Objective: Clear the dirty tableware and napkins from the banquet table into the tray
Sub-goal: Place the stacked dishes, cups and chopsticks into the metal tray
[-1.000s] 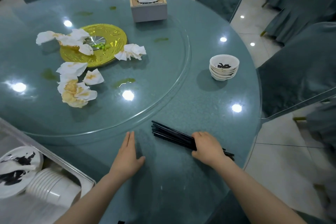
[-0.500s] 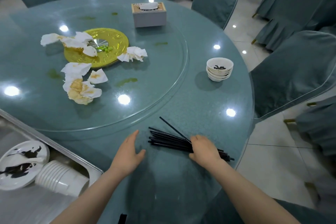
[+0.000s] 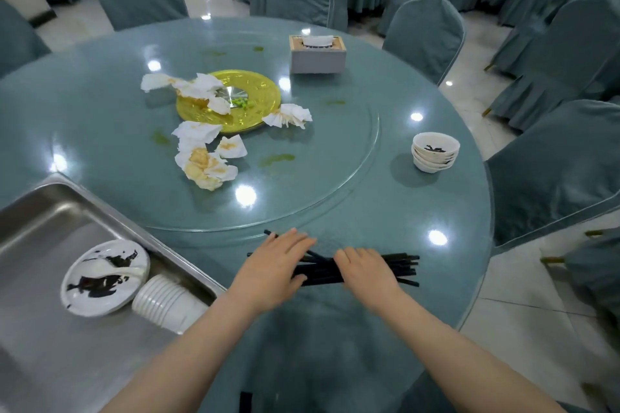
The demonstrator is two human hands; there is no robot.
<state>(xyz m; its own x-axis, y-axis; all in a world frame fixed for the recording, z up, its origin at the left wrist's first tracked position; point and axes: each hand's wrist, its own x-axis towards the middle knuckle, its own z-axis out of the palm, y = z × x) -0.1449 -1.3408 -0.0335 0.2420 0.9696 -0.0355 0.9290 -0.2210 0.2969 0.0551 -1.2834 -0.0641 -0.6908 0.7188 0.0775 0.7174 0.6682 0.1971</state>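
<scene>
Teal tabletop (image 3: 352, 208) keeps napkins (image 3: 204, 163) and bowls (image 3: 435, 151); both hands, left hand (image 3: 273, 270) flat and right hand (image 3: 367, 273) seemingly curled, gather chopsticks (image 3: 404, 266), tray (image 3: 50, 211) part-filled.

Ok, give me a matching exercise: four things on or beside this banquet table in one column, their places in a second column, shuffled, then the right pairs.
Things:
1. black chopsticks
2. stack of small bowls
3. stack of white cups
4. tissue box

Places:
A. lying in the metal tray
B. far side of the glass turntable
C. under both hands, near table edge
D. on the table right of the turntable

Pairs: 1-C, 2-D, 3-A, 4-B
</scene>
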